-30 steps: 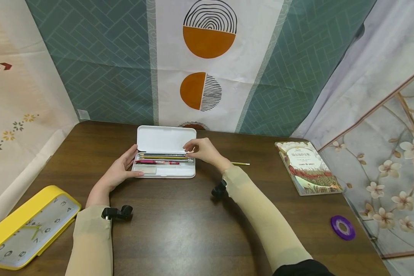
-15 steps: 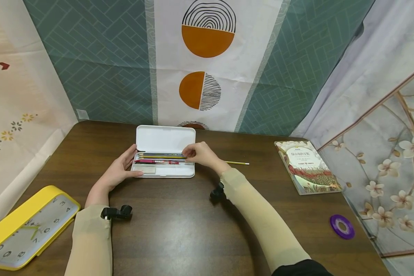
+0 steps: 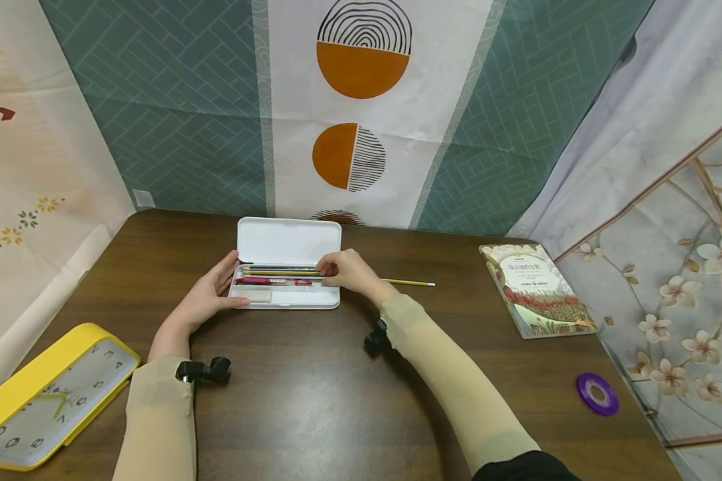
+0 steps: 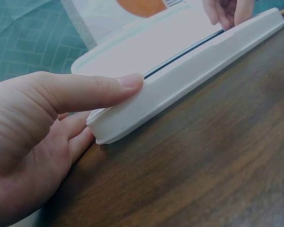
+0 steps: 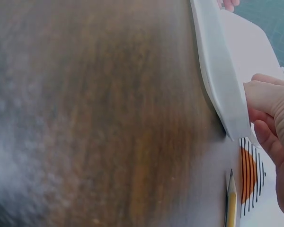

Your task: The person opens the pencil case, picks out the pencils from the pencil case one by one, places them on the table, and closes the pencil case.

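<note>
A white pencil case (image 3: 295,306) lies with its lid (image 3: 289,240) raised at the back of the table. Inside are pencils (image 3: 279,272), a red pen (image 3: 271,281) and a whitish block like an eraser (image 3: 255,294). My left hand (image 3: 204,300) grips the case's left end, thumb (image 4: 131,80) on the front rim and fingers round the side. At the other end, my right hand (image 3: 353,274) reaches in with curled fingers and pinches the right end of a pencil; its fingertips are partly hidden. Behind my right wrist, a yellow pencil (image 3: 412,282) lies on the table.
A yellow-framed clock (image 3: 66,394) sits at the left front. To the right are a book (image 3: 538,290) and a purple ring of tape (image 3: 597,394). Patterned cloth (image 3: 204,133) hangs just behind the table's far edge.
My right hand has shifted slightly left and down over the pencils, uncovering more of the loose yellow pencil. My left hand stays at the case's left end.
</note>
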Available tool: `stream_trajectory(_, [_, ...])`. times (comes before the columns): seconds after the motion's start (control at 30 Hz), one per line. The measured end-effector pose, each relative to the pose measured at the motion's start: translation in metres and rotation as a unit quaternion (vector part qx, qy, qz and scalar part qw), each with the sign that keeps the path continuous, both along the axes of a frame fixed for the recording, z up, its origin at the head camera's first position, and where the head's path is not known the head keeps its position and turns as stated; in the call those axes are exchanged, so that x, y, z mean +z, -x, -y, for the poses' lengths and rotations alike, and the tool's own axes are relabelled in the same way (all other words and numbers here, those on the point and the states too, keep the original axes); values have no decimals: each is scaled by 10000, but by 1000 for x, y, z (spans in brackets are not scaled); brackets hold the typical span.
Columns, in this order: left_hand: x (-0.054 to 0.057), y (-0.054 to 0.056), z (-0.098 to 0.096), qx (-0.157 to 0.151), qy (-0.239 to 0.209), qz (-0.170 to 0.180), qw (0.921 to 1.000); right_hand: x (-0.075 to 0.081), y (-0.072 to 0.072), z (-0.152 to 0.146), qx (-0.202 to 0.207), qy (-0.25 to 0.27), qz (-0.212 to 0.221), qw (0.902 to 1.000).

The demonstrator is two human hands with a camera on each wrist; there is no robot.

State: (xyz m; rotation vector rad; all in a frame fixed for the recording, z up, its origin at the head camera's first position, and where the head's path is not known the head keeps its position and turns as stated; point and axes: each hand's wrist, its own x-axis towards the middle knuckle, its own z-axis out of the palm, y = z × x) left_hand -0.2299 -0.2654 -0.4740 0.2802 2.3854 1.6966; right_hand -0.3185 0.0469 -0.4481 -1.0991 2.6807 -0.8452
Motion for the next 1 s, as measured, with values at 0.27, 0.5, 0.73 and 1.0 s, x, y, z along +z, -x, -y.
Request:
stream_trajectory(0.27, [0,0,0,4,-54,28,10000,0,-1,3,-65,-117,-4,9999])
stream_trajectory(0.5, [-1,1,0,3,32,8,10000,0,-2,4,-89,-178,-120,9997])
stream_trajectory(0.73, [0,1,1,12,82,9,10000,1,-2,5,-133,-133,-115,9998])
stream_trajectory(1.0, [0,1,0,2,35,39,10000,4,-3,4,-193,-19,-201,9996])
